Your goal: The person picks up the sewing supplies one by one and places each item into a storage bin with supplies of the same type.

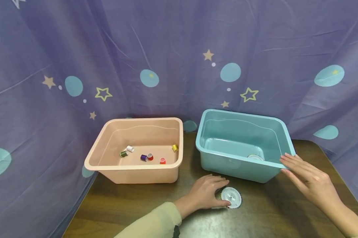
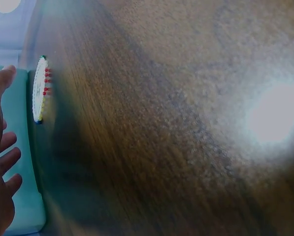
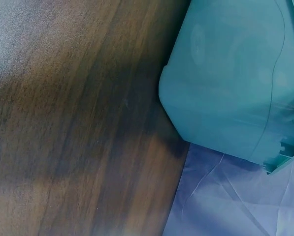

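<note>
A white wheel of sewing pins (image 1: 233,195) with coloured heads lies on the table in front of the blue bin (image 1: 235,167). My left hand (image 1: 205,193) is spread at its left side, fingers loosely bent. From the head, the thumb overlaps the wheel's near edge; whether they touch I cannot tell. In the left wrist view the wheel of pins (image 2: 40,91) appears edge-on, beside the fingers. My right hand (image 1: 311,180) rests its straight fingers on the blue bin's near right corner, thumb below the rim. Inside that bin, a second pin wheel (image 1: 255,157) is partly hidden by the front wall.
A peach bin (image 1: 147,167) stands at the left, with several small thread spools inside, among them a yellow spool (image 1: 175,148) and a white spool (image 1: 130,148). Both bins stand on a brown wooden table (image 1: 202,224). A purple patterned curtain (image 1: 179,39) hangs behind.
</note>
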A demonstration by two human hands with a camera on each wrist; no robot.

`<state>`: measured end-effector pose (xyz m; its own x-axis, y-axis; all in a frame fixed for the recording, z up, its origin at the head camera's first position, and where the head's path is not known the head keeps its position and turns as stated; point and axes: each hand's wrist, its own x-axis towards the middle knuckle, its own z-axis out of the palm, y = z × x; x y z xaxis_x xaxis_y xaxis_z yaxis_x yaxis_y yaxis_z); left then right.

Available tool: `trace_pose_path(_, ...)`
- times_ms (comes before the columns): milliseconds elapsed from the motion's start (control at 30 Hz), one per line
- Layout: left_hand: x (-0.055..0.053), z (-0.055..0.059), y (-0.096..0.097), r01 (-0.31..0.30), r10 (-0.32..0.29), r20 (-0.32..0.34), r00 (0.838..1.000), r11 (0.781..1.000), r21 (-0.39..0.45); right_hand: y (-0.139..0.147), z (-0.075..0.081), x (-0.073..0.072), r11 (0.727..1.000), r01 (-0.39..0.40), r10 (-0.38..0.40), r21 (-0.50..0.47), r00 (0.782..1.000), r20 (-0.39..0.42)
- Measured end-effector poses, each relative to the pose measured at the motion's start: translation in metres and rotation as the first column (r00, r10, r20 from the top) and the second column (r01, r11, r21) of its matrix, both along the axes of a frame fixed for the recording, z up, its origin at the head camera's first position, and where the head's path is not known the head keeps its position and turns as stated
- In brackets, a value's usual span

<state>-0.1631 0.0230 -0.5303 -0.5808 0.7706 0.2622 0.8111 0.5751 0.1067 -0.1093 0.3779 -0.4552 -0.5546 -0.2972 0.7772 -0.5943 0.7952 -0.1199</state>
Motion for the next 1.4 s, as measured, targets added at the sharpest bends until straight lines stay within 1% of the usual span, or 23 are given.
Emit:
trace_pose_path(167,-0.002,-0.002,0.004,0.009,-0.008,0.052,0.999,1.0,-0.009,-0.001,-0.001,-0.001,1.0,0.0,0.0,-0.014,1.0,-0.005)
trace_pose_path(233,-0.002,-0.004,0.005,0.015,-0.014,0.074,0.997,1.0,-0.01,-0.001,-0.001,-0.002,1.0,-0.005,0.005,-0.02,1.0,-0.008)
trace_pose_path(333,-0.003,-0.008,0.007,0.026,-0.025,0.086,0.996,1.0,-0.013,-0.002,-0.001,-0.002,1.0,-0.013,0.013,-0.028,1.0,-0.015)
trace_pose_path(433,-0.003,-0.012,0.009,0.032,-0.031,0.081,0.996,0.999,-0.018,-0.003,-0.001,-0.002,0.999,-0.016,0.015,-0.033,1.0,-0.019)
trace_pose_path(600,-0.002,-0.015,0.011,0.031,-0.029,0.065,0.997,0.999,-0.026,-0.003,-0.001,-0.001,0.999,-0.018,0.017,-0.037,1.0,-0.025)
trace_pose_path(733,-0.003,-0.017,0.012,0.024,-0.022,0.037,0.999,0.999,-0.043,-0.002,-0.002,-0.001,0.999,-0.014,0.013,-0.04,1.0,-0.021)
trace_pose_path(900,-0.005,-0.018,0.014,0.005,-0.005,-0.004,1.0,0.998,-0.061,-0.001,-0.003,-0.001,1.0,-0.001,0.001,-0.03,1.0,0.0)
trace_pose_path(1133,-0.004,-0.022,0.015,-0.022,0.02,-0.014,1.0,0.995,-0.094,0.0,-0.003,0.0,1.0,0.015,-0.014,-0.024,1.0,0.018)
trace_pose_path(1300,-0.002,-0.026,0.018,-0.028,0.025,-0.038,0.999,0.996,-0.084,-0.001,-0.002,0.0,0.999,0.012,-0.012,-0.03,1.0,0.017)
trace_pose_path(1400,0.0,-0.027,0.019,-0.026,0.023,-0.038,0.999,0.997,-0.067,-0.002,-0.002,0.0,1.0,0.009,-0.009,-0.03,1.0,0.013)
